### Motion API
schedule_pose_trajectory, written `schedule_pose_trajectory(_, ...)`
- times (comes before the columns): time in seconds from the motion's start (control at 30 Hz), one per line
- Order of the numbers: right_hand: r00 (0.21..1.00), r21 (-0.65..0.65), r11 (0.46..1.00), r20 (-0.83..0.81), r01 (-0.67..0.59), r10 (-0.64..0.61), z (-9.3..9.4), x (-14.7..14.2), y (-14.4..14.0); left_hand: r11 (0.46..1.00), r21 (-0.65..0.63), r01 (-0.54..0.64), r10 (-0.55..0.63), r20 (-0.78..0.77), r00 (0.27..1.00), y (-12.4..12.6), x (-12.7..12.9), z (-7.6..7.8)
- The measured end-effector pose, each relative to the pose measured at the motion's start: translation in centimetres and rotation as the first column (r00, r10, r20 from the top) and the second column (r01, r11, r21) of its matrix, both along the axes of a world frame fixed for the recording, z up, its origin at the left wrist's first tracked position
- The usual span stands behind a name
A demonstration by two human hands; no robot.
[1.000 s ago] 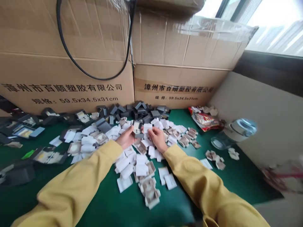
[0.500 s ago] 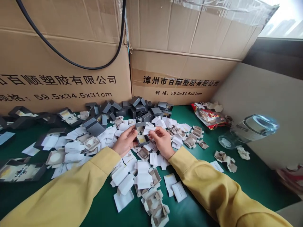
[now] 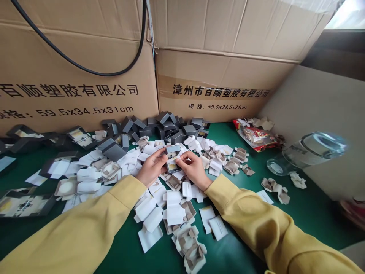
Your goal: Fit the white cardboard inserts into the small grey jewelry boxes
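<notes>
Both hands are up over the middle of the green bench (image 3: 256, 228), and between them sits one small dark box (image 3: 172, 158), lid tipped open at the top, a pale insert showing inside. The left hand (image 3: 152, 167) has it pinched from the left side, thumb and fingertips closed on the box's edge. The right hand (image 3: 194, 169) is pressed in from the right, fingers curled onto the lower rim near the insert; whether it grips a loose white card there too, I can't tell.

That box looks like thin card, very light, and stiff only along its folded edges. Squeeze the flat walls and they'd likely buckle, so the corners and rims are the place to hold it, as these fingers do. The hinged lid seems floppy and is no place to lift from.

All around lie scattered white cards (image 3: 173, 213) and folded tan inserts (image 3: 192, 249), flimsy stuff that would probably slide on the bench. A heap of shut dark boxes (image 3: 168, 127) sits behind, against the big cartons (image 3: 76, 57). A clear jar (image 3: 308, 152) lies off to the right.
</notes>
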State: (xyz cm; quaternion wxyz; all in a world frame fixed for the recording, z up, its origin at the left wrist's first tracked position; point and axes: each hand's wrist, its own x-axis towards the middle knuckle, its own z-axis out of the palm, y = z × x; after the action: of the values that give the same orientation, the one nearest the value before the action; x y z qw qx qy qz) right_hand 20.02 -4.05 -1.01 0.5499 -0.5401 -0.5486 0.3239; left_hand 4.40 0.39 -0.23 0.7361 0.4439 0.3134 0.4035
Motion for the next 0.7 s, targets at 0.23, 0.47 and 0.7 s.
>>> schedule_pose_trajectory(0.23, 1.000, -0.019, 1.000, 0.020, 0.012, -0.011, -0.17, 0.04, 0.21, 0.998, 0.017, 0.068, -0.069, 0.012, 0.998, -0.12, -0.25, 0.19)
schedule_pose_trajectory(0.47, 0.992, 0.017, 0.999, 0.124, -0.029, 0.026, -0.36, -0.04, 0.11, 0.998, 0.052, 0.021, -0.016, -0.089, 0.996, -0.35, -0.01, 0.28)
schedule_pose_trajectory(0.7, 0.994, 0.016, 1.000, 0.104, -0.018, 0.016, -0.09, -0.17, 0.00, 0.997, 0.071, -0.006, 0.018, -0.162, 0.987, -0.44, 0.12, 0.28)
